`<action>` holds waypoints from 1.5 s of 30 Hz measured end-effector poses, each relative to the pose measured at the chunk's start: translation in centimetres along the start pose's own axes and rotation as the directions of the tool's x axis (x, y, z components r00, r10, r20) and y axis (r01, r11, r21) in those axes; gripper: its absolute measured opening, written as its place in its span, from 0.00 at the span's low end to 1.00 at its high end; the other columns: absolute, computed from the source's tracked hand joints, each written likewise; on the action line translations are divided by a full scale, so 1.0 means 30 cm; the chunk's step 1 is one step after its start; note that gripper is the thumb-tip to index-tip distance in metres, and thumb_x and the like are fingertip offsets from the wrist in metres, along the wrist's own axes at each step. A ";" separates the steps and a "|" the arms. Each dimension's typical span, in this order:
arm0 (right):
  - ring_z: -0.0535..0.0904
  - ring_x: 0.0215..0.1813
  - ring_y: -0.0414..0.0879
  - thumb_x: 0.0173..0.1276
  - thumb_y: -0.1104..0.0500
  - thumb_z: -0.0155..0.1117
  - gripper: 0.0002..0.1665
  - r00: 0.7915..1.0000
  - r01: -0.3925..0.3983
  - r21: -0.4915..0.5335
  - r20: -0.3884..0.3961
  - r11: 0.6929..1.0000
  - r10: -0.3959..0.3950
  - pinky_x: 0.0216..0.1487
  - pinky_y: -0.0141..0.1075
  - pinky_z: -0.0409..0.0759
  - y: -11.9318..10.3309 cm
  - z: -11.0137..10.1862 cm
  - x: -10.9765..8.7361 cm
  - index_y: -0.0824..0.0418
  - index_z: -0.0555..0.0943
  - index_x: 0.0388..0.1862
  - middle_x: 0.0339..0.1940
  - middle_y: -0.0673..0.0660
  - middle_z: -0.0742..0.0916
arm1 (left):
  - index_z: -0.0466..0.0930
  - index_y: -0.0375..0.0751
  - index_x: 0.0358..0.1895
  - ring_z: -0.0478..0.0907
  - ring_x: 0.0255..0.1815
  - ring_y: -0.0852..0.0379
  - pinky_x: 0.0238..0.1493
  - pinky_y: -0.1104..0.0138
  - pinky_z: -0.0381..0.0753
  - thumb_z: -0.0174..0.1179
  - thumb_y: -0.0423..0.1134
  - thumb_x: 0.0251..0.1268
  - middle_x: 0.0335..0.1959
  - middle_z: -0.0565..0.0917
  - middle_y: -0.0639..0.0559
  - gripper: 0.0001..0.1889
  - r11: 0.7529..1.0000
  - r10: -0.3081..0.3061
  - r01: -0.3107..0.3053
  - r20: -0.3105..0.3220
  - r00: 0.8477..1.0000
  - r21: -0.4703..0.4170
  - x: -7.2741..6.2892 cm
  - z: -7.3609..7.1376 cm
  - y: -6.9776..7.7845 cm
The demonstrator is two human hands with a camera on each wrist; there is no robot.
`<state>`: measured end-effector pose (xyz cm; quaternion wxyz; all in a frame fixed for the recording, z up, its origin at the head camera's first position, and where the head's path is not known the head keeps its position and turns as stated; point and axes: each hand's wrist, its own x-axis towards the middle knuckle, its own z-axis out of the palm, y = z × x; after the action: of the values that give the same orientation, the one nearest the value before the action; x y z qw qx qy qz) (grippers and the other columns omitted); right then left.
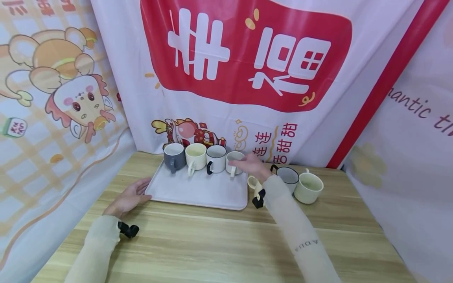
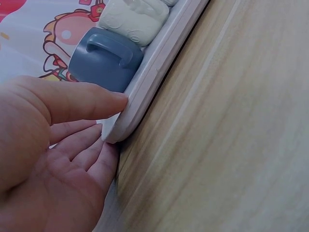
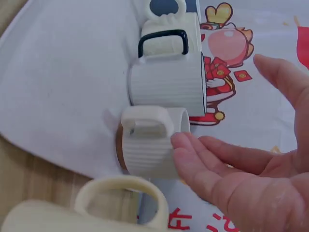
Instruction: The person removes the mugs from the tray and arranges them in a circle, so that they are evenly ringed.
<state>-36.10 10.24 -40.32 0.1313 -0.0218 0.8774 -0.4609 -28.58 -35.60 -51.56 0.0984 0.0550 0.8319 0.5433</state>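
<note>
A pale rectangular tray point(image 1: 198, 190) lies on the wooden table. My left hand point(image 1: 131, 196) holds its front-left corner, thumb against the edge and fingers along the side. Across the tray's back stand a blue-grey mug point(image 1: 175, 157), a cream mug point(image 1: 196, 157), a white mug with black rim and handle point(image 1: 217, 160) and a ribbed white mug point(image 3: 149, 154). At that ribbed mug's rim is my right hand point(image 1: 253, 165), its fingertips touching the rim and its other fingers spread apart in the right wrist view.
Right of the tray are a small cream cup point(image 1: 252, 182), partly hidden by the right wrist, another black-rimmed white mug point(image 1: 288, 177) and a pale greenish cup point(image 1: 308, 190). Printed cloth point(image 1: 198, 102) hangs behind the table point(image 1: 198, 243) and at both sides.
</note>
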 end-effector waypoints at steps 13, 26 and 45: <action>0.86 0.57 0.57 0.73 0.54 0.70 0.38 0.971 0.166 0.200 -0.204 0.966 -0.125 0.58 0.46 0.89 0.104 0.224 0.048 0.59 0.69 0.77 0.70 0.64 0.83 | 0.39 0.26 0.85 0.43 0.86 0.25 0.87 0.38 0.50 0.59 0.27 0.74 0.86 0.44 0.26 0.45 1.000 0.001 -0.002 -0.006 1.000 -0.025 -0.003 0.006 -0.006; 0.78 0.33 0.45 0.77 0.46 0.64 0.25 0.925 0.058 0.289 -0.375 0.956 0.058 0.34 0.29 0.76 0.145 0.300 0.084 0.69 0.86 0.36 0.26 0.54 0.85 | 0.41 0.29 0.85 0.42 0.88 0.28 0.88 0.38 0.48 0.59 0.27 0.74 0.87 0.44 0.29 0.45 0.999 -0.017 0.016 -0.015 1.000 -0.029 0.003 0.011 -0.013; 0.74 0.37 0.46 0.75 0.54 0.65 0.16 0.931 0.025 0.352 -0.349 0.936 0.106 0.38 0.31 0.72 0.131 0.312 0.005 0.65 0.86 0.35 0.27 0.51 0.80 | 0.39 0.27 0.85 0.41 0.87 0.27 0.87 0.38 0.47 0.59 0.27 0.74 0.87 0.42 0.28 0.45 1.000 -0.010 0.010 -0.010 1.000 -0.015 -0.007 0.007 -0.003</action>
<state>-33.58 4.97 -48.62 -0.0212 0.1057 0.7906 -0.6028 -28.33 -35.48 -51.70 0.0975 0.0474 0.8286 0.5493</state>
